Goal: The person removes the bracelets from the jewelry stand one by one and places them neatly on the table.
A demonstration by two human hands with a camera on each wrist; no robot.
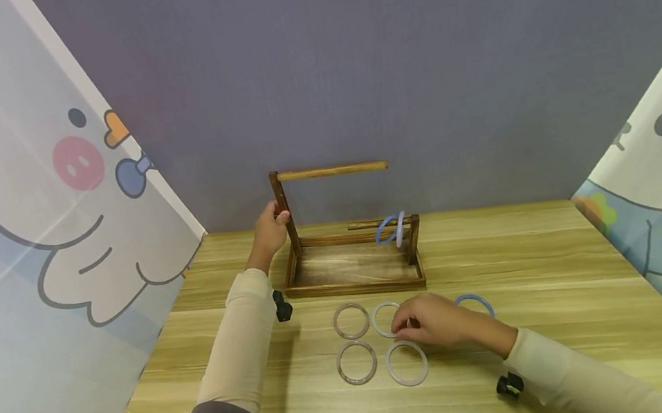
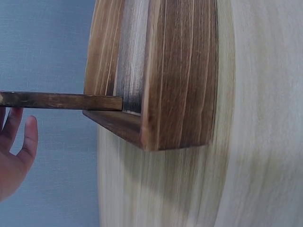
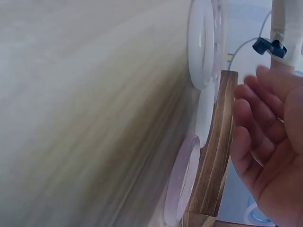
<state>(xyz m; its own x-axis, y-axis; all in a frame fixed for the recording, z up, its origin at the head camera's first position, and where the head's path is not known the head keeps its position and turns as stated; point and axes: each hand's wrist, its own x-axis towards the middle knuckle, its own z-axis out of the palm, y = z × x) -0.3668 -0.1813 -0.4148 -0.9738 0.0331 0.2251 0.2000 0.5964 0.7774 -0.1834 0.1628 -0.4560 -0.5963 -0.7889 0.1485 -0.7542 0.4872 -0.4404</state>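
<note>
A dark wooden rack point(image 1: 354, 288) with a tray base and two horizontal bars stands at the back of the table. My left hand point(image 1: 272, 228) holds its tall left post point(image 2: 61, 100), thumb and fingers at the wood. On the lower bar point(image 1: 365, 224) hang a blue bangle point(image 1: 380, 233) and a pale lilac bangle point(image 1: 399, 229). My right hand point(image 1: 434, 318) hovers low over the table, fingers bent and nothing in them. Beneath it lies a pale pinkish bangle point(image 3: 173, 198), hidden from the head view. Nearest its fingertips is a white bangle point(image 1: 376, 322).
Two greyish bangles point(image 1: 353, 337) point(image 1: 359, 381) and another whitish bangle point(image 1: 409, 383) lie before the rack. A second blue bangle point(image 1: 473, 296) is partly behind the right wrist. A grey wall point(image 1: 315, 83) stands behind, with cartoon-printed panels point(image 1: 23, 205) at both sides.
</note>
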